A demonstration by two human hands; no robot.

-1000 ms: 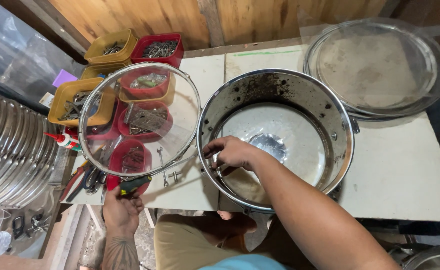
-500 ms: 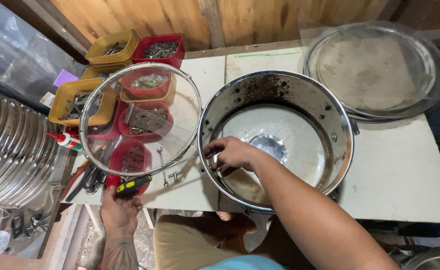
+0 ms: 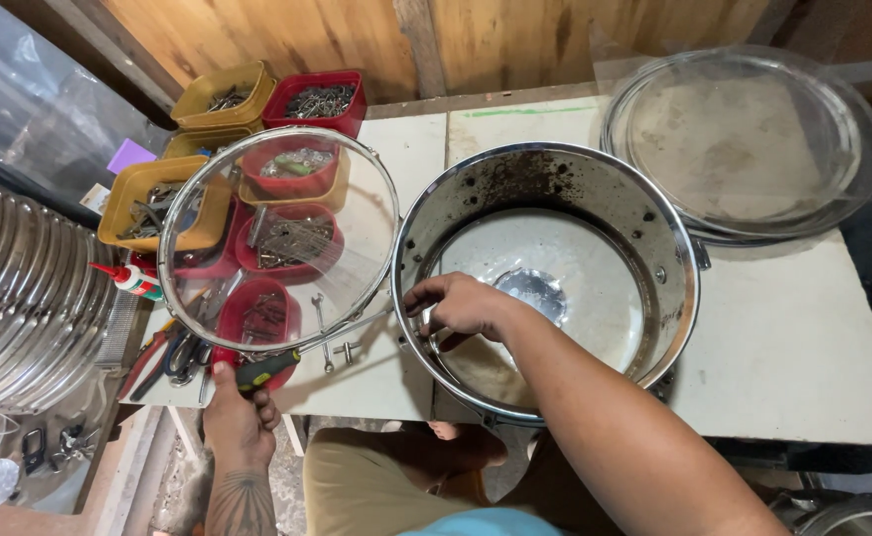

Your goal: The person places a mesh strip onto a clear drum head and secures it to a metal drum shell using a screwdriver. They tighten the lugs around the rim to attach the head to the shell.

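Note:
A round metal drum shell [image 3: 669, 248] lies open-side up on a white table [image 3: 803, 337]. My right hand [image 3: 461, 303] reaches inside its near left wall, fingers curled against the metal. My left hand [image 3: 238, 412] is below the table's front left edge, gripping a tool with a black and yellow handle [image 3: 265, 369]. A clear drum head in a chrome hoop [image 3: 277, 238] stands tilted above the bins, between my hands.
Yellow and red bins [image 3: 228, 94] of screws and small metal parts crowd the table's left. Pliers [image 3: 158, 352] and a small glue bottle [image 3: 128, 280] lie at the left edge. A second drum head [image 3: 744, 139] rests far right. Stacked chrome hoops [image 3: 19, 298] stand left.
My left hand with the tool has shifted slightly. My right hand stays at the shell's inner wall.

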